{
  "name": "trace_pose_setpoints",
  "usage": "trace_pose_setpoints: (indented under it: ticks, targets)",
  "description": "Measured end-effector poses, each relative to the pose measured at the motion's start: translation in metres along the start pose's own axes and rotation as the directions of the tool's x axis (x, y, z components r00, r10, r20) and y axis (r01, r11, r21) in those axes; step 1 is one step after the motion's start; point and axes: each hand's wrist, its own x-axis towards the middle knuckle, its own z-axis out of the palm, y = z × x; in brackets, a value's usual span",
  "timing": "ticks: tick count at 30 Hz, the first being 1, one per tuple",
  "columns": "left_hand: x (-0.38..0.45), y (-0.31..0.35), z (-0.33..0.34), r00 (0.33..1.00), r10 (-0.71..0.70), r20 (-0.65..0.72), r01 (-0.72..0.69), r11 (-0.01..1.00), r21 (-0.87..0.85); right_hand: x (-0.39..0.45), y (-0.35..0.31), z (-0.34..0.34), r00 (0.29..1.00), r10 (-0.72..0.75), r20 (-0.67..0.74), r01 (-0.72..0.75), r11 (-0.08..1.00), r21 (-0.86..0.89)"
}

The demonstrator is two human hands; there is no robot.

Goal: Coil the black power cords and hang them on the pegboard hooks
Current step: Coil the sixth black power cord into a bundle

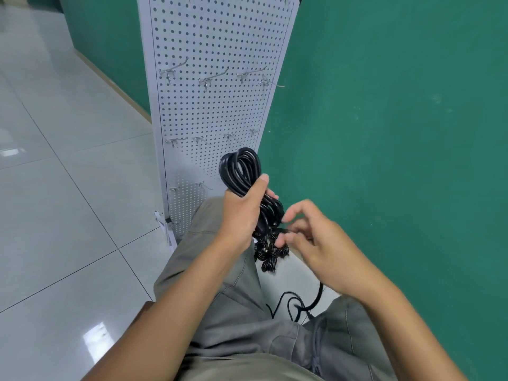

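Note:
My left hand grips a coiled black power cord around its middle, loops sticking up in front of the white pegboard. My right hand pinches a loose end of the cord beside the coil's lower part, where plugs and wrapped strands hang down. Several bare metal hooks stick out of the pegboard in rows above the coil. More black cord lies on the floor between my knees.
The pegboard stands on a foot against a green wall. Glossy light floor tiles spread to the left. My grey trousers fill the lower middle.

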Motion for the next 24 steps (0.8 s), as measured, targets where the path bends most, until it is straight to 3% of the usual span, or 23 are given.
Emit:
trace_pose_setpoints:
  ticks: [4, 9, 12, 16, 19, 24]
  targets:
    - [-0.009, -0.002, 0.007, 0.976, -0.066, 0.208, 0.065, 0.998, 0.013, 0.007, 0.001, -0.020, 0.982, -0.004, -0.188, 0.003, 1.000, -0.001]
    - [-0.013, -0.008, 0.010, 0.906, -0.079, 0.415, -0.007, 0.980, 0.201, 0.011, 0.001, -0.031, 0.942, 0.019, -0.336, -0.021, 1.000, -0.003]
    - [-0.023, -0.003, 0.011, 0.837, -0.198, 0.510, 0.103, 0.972, 0.209, 0.012, 0.008, -0.037, 0.926, 0.042, -0.376, -0.033, 0.999, 0.031]
    - [-0.027, 0.003, 0.010, 0.704, -0.299, 0.644, 0.197, 0.954, 0.228, 0.012, 0.015, -0.037, 0.953, 0.081, -0.291, 0.007, 0.957, 0.289]
    - [-0.029, 0.001, 0.011, 0.637, -0.307, 0.707, 0.300, 0.944, 0.140, 0.010, 0.023, -0.035, 0.983, 0.047, -0.177, 0.061, 0.829, 0.556]
    - [-0.021, -0.009, 0.006, 0.566, -0.251, 0.785, 0.314, 0.946, 0.076, 0.005, 0.041, -0.037, 0.994, -0.012, -0.111, 0.079, 0.776, 0.626]
